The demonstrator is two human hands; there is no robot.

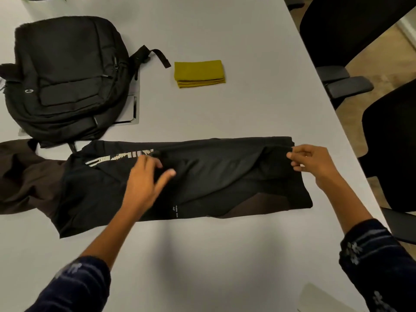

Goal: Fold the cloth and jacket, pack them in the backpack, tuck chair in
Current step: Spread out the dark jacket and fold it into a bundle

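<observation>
Bench (225,37) is carrying all 3 task things. Jacket (213,176) is lying across near side as long band, being folded: step in hand, judged about midway. Backpack (65,75) is lying at far left, apparently closed. Cloth (199,73) is sitting already folded, right of backpack. Left hand (144,179) is being pressed on jacket middle, fingers spread. Right hand (311,161) is pinching jacket's right edge. Next move: right end being brought over toward left, layers kept aligned.

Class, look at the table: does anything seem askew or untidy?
Yes. The jacket's brown hood end lies bunched and crumpled at the left, unlike the neatly folded yellow cloth.
</observation>
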